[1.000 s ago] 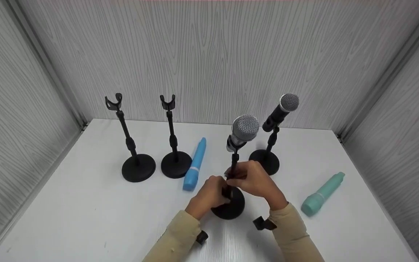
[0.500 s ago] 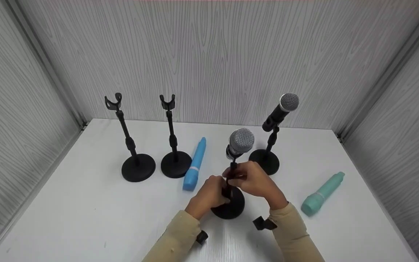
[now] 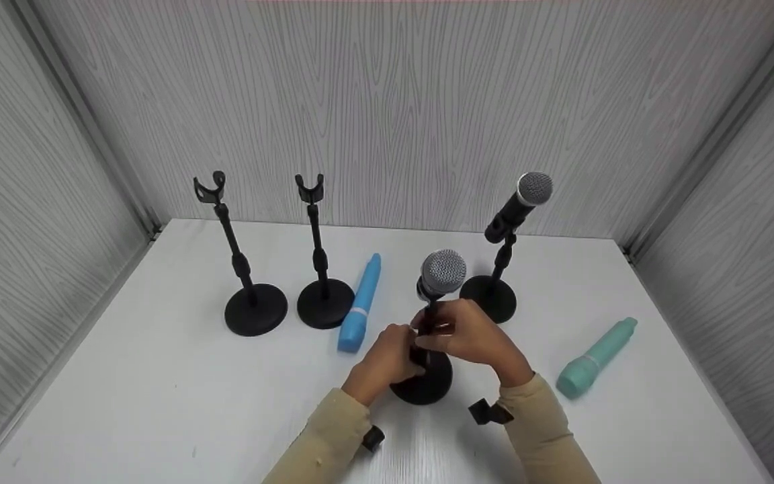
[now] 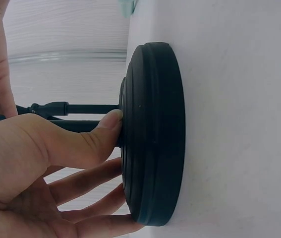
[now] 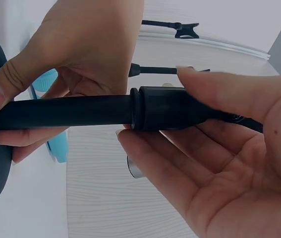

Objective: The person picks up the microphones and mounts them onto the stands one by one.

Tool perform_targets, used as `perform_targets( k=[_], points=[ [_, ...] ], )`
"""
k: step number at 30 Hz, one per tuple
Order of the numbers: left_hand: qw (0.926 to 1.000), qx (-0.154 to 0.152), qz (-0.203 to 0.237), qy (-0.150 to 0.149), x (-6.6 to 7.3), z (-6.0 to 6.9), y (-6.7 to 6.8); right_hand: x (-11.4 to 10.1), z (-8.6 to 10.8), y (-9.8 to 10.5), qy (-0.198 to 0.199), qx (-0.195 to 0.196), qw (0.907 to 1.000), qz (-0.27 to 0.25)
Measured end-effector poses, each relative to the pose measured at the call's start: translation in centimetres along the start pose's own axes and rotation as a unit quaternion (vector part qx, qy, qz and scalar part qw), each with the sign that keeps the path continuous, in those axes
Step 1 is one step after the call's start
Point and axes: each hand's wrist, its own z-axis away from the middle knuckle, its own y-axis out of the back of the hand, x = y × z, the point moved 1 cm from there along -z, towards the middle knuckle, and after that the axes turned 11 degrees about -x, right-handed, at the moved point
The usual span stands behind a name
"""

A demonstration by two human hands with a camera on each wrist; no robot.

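Observation:
A desktop microphone stand with a round black base (image 3: pixel 435 390) stands upright at the front middle. It carries a microphone (image 3: pixel 444 271) with a silver mesh head. My left hand (image 3: pixel 383 359) grips the foot of the pole; in the left wrist view its thumb lies by the pole where it meets the base (image 4: pixel 155 134), with fingers spread against the rim. Higher up, my right hand (image 3: pixel 471 333) holds the stand's thick collar (image 5: pixel 167 106) between thumb and fingers. The plain lower pole (image 5: pixel 66 111) shows between both hands in the right wrist view.
Behind to the right, another stand (image 3: pixel 488 299) bears a black microphone (image 3: pixel 518 207). Two stands, a left one (image 3: pixel 256 310) and a nearer one (image 3: pixel 325 304), have bare forked clips. A blue microphone (image 3: pixel 360 302) and a green one (image 3: pixel 596 358) lie on the white table (image 3: pixel 158 403).
The silver-headed microphone and the stand's upper part have sunk lower, towards my right hand. My left hand and the base have stayed in place; the right hand has barely shifted.

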Motion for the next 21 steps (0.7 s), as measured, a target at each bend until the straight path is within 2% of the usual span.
perform_targets(
  k=[6,12,17,21],
  points=[
    [1.0000,-0.002,0.002,0.006,0.04,0.16,0.06,-0.07,-0.26,-0.18,-0.017,0.029,0.9990,0.028],
    [1.0000,0.001,0.000,0.010,0.13,0.30,0.07,0.15,-0.33,-0.19,-0.029,0.054,0.9977,0.030],
    [0.9999,0.015,-0.005,-0.006,0.03,0.24,0.03,0.32,-0.32,-0.14,-0.028,0.036,0.9988,0.017],
    [0.9993,0.026,-0.015,-0.022,-0.06,0.27,-0.03,0.49,-0.29,-0.03,-0.010,0.001,0.9999,0.006]
  ],
)
